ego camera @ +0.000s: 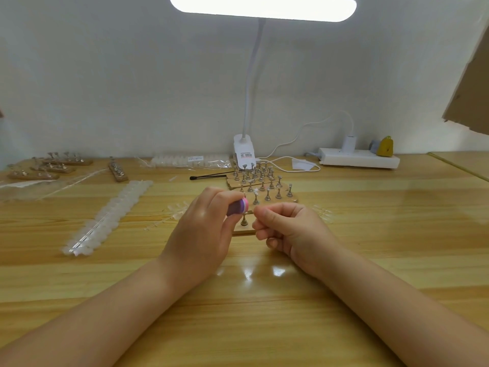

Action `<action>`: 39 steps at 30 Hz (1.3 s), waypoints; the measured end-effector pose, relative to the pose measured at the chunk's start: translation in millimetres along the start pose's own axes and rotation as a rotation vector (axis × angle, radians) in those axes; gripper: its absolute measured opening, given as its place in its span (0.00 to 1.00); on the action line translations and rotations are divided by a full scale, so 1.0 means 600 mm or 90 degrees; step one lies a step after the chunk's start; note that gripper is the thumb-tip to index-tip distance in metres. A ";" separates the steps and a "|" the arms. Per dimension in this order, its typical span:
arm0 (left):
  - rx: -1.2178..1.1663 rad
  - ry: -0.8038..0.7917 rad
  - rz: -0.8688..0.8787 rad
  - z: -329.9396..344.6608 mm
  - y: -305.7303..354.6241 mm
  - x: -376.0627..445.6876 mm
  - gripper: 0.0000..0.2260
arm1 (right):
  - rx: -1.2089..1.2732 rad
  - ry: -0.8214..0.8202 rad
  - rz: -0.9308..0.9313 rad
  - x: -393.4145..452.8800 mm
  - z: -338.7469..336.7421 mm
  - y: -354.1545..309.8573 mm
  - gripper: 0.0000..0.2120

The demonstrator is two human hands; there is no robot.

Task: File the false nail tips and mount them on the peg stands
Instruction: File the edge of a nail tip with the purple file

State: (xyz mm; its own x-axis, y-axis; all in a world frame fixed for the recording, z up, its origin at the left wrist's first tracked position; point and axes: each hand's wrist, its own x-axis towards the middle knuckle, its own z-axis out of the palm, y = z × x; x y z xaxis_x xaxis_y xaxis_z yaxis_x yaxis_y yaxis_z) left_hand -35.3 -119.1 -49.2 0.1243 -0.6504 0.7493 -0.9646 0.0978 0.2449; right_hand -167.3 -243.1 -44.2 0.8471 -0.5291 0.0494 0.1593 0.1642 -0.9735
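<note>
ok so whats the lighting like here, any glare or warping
Head view: the lamp bar is blown out white; glare spots on the table near the wrists; wide-angle bending curves the table edge; the nail tip pinched by the right hand is too small to resolve.

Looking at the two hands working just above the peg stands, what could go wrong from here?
1. The right hand seems to pinch something very small near the nail file in the left hand; a nail tip that small might slip and vanish on the table.
2. Both hands hover right over a peg stand, so a filing stroke may knock its pegs.
</note>
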 end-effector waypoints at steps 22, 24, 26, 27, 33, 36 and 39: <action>0.006 -0.007 0.078 0.005 0.006 0.004 0.10 | -0.037 -0.064 0.003 -0.001 -0.003 0.003 0.06; 0.008 -0.001 0.039 0.002 0.003 0.003 0.10 | -0.033 -0.058 -0.001 0.000 -0.003 0.004 0.07; -0.010 0.021 0.048 -0.002 0.007 0.006 0.12 | -0.042 -0.048 -0.008 0.002 -0.003 0.007 0.07; -0.021 0.025 0.071 -0.002 0.010 0.006 0.12 | -0.047 -0.048 -0.012 0.002 -0.003 0.008 0.07; 0.013 -0.011 0.047 0.006 0.008 0.004 0.10 | -0.019 -0.068 -0.012 0.002 -0.007 0.005 0.06; -0.020 0.012 0.052 0.004 0.009 0.005 0.11 | -0.017 -0.072 -0.006 0.004 -0.006 0.005 0.06; -0.026 0.000 0.095 0.006 0.013 0.006 0.12 | -0.019 -0.080 -0.006 0.003 -0.007 0.007 0.06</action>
State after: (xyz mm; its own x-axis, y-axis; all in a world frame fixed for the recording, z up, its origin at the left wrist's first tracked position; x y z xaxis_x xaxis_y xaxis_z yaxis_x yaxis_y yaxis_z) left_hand -43.4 -123.3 -46.7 -0.0203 -0.6264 0.7792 -0.9622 0.2238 0.1548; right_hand -167.0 -246.9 -49.0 0.9026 -0.4220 0.0843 0.1538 0.1334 -0.9791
